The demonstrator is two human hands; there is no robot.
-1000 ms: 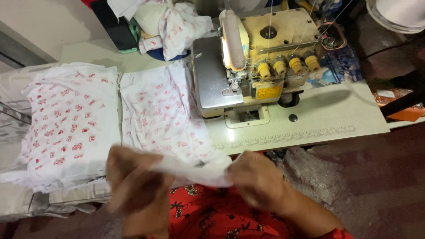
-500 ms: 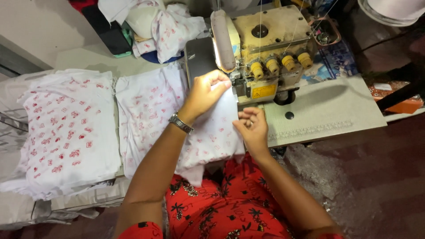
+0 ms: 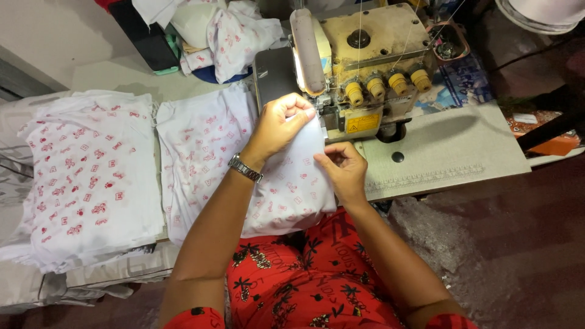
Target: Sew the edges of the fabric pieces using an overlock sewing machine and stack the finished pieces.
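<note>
The left hand (image 3: pixel 281 123) pinches the top edge of a white cotton piece printed with small red motifs (image 3: pixel 292 189), fingers closed on it right at the cream, worn overlock sewing machine (image 3: pixel 359 67). The right hand (image 3: pixel 344 170) grips the cloth's right edge, fingers curled, over the pale grey sewing table (image 3: pixel 451 146).

We are seeing the left hand (image 3: pixel 281 125) and the right hand (image 3: pixel 344 170), which were low near the lap a second ago, now raised to the sewing machine (image 3: pixel 359 61). The white printed cloth piece (image 3: pixel 289 189) is now lying on the machine bed, its top edge pinched at the presser area.
</note>
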